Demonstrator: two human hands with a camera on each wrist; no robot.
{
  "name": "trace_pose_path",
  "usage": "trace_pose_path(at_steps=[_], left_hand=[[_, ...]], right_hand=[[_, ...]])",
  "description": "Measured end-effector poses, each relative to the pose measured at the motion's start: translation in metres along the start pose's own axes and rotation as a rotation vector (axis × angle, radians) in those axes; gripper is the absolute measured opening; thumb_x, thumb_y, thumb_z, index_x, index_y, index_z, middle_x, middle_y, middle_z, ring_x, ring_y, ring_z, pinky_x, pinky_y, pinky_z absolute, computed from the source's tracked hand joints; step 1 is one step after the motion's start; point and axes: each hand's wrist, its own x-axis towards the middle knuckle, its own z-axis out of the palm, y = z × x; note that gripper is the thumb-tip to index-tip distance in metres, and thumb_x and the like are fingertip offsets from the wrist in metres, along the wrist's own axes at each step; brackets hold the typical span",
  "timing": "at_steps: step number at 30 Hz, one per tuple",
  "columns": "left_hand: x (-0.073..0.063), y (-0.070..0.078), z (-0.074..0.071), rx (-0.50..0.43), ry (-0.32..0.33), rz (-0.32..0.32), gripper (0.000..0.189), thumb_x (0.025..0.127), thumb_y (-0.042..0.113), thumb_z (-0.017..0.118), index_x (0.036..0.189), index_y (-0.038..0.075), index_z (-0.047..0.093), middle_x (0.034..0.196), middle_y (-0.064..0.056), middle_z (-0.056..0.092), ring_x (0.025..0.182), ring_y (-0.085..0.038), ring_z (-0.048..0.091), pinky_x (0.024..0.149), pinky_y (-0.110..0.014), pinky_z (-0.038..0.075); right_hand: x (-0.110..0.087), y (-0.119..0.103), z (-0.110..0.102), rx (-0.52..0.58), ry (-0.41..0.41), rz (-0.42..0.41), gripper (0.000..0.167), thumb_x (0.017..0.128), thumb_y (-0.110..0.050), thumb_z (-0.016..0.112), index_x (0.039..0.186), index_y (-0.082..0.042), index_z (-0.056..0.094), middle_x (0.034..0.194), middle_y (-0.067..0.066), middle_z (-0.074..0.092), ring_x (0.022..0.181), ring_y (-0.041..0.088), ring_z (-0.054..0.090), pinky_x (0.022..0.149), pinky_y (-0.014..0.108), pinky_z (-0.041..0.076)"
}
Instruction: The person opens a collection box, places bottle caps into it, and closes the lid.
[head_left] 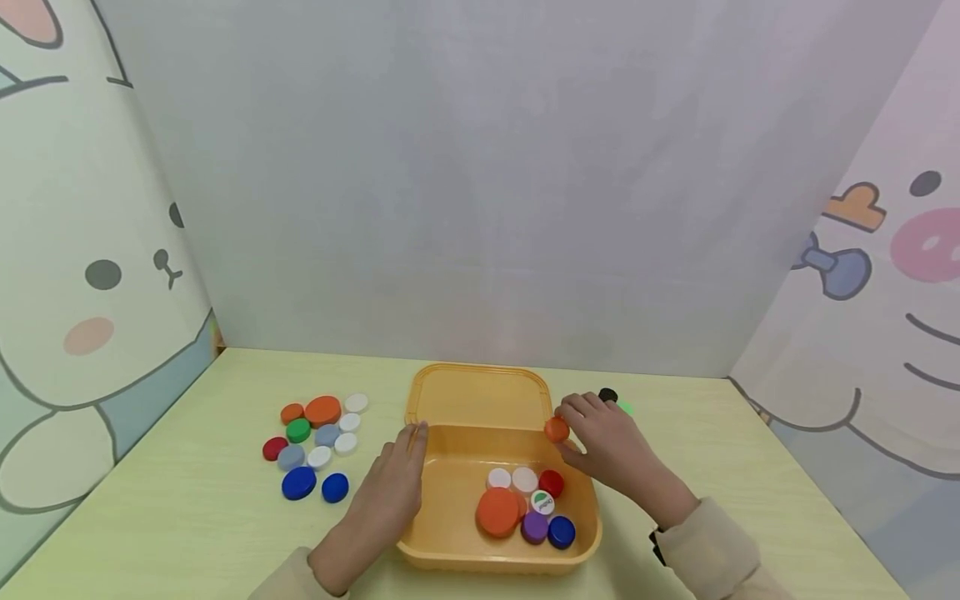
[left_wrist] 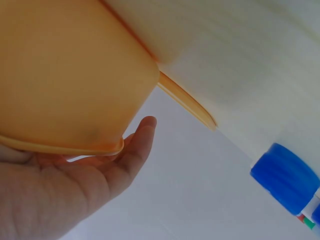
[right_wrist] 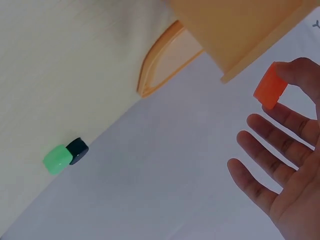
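Observation:
My right hand (head_left: 603, 437) pinches an orange bottle cap (right_wrist: 271, 86) between thumb and index finger, over the far right corner of the orange-yellow plastic box (head_left: 442, 560). The other fingers are spread in the right wrist view. My left hand (head_left: 387, 483) rests on the box's left rim near its far corner, its fingers pointing forward; the thumb is hidden. Several caps lie inside the box toward the right: a large orange cap (head_left: 498, 512), a purple cap (head_left: 535, 527), a dark blue cap (head_left: 561, 532), a red cap (head_left: 551, 483) and white ones.
Behind the box lies its lid (head_left: 480, 396). Several loose caps are grouped on the left of the table, among them a green cap (head_left: 298, 430) and a blue cap (head_left: 298, 482). A black cap (right_wrist: 77, 151) and a light green cap (right_wrist: 58, 159) stand beyond the right hand.

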Motion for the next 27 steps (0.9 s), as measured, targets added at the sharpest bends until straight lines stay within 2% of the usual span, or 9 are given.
trace_pose_path(at_steps=[9,19,27], left_hand=[[0.0,-0.001,0.002,0.003,0.011,-0.001,0.054,0.086,0.006,0.058,0.135,0.0,0.038,0.132,-0.018,0.043,0.098,-0.029,0.053,0.081,-0.039,0.049],[0.001,0.0,0.002,-0.013,-0.027,-0.013,0.054,0.087,0.006,0.057,0.137,0.001,0.036,0.134,-0.018,0.041,0.101,-0.029,0.052,0.085,-0.04,0.049],[0.001,-0.001,0.002,-0.005,-0.022,-0.011,0.054,0.087,0.006,0.057,0.137,0.001,0.036,0.134,-0.018,0.041,0.102,-0.029,0.052,0.086,-0.04,0.049]], right_hand=[[0.0,-0.028,0.005,0.01,-0.092,-0.051,0.04,0.071,-0.037,0.075,0.102,-0.015,0.061,0.102,-0.001,0.061,0.092,0.016,0.055,0.073,0.031,0.05],[-0.001,-0.042,0.025,0.07,-0.144,-0.109,0.034,0.078,-0.047,0.065,0.097,-0.018,0.061,0.096,-0.006,0.06,0.085,0.011,0.051,0.067,0.026,0.046],[0.001,-0.044,0.034,0.098,-0.195,-0.111,0.036,0.077,-0.043,0.068,0.101,-0.018,0.06,0.101,-0.004,0.06,0.096,0.015,0.055,0.084,0.035,0.049]])
